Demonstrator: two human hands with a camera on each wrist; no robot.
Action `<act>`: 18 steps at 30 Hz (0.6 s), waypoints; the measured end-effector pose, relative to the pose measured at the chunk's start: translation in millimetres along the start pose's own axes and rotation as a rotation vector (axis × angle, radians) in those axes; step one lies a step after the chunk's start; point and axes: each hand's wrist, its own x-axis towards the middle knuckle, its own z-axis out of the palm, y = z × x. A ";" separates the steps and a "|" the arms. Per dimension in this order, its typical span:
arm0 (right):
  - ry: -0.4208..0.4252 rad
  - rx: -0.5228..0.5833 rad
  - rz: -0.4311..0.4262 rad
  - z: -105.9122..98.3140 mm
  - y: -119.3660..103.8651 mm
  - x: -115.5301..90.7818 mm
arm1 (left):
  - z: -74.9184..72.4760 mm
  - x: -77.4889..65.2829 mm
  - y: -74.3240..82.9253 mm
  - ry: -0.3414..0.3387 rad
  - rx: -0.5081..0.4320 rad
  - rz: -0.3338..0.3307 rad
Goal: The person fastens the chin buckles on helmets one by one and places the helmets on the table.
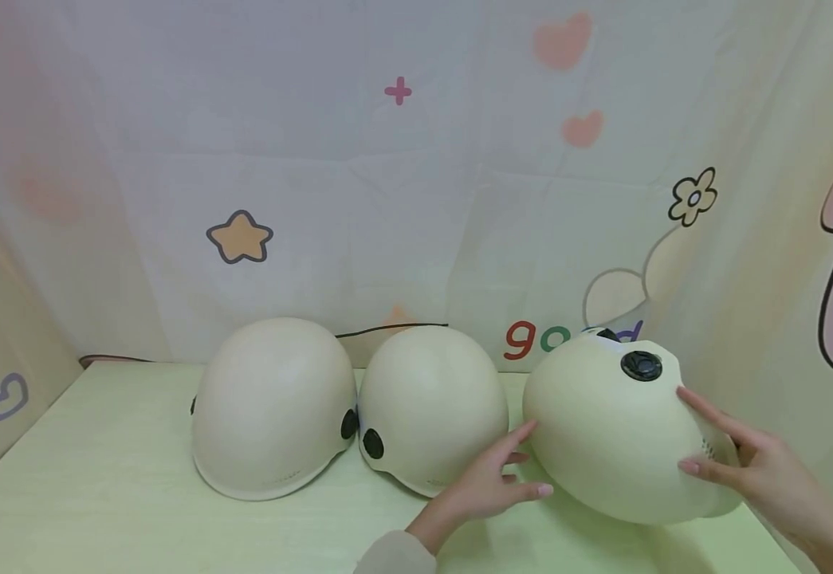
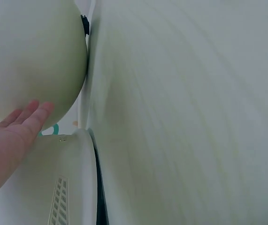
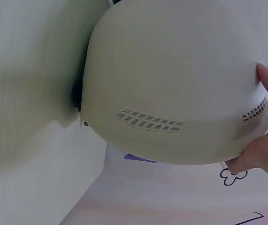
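A cream helmet lies tilted at the right of the table, a round black fitting on its upper side. My right hand grips its right end, fingers and thumb spread apart across the shell. In the right wrist view, the thumb lies at the rim, near a row of small vents. My left hand has its fingers extended at the helmet's left side; the index fingertip looks to touch the shell. Behind that hand stands a second cream helmet, partly covered by it.
A third cream helmet stands upright left of the middle one, the two almost touching. All rest on a pale green table. A printed curtain hangs close behind, with a dark cord along its base.
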 end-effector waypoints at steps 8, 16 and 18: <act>0.024 0.026 -0.022 4.8 -0.4 -0.1 | 0.9 0.5 -1.4 0.011 -0.047 -0.029; 0.021 0.068 0.010 5.9 1.2 4.0 | -2.7 -1.3 6.4 0.063 -0.016 0.011; 0.021 0.152 -0.004 6.7 4.5 5.5 | -4.0 -2.2 10.8 0.078 0.037 0.039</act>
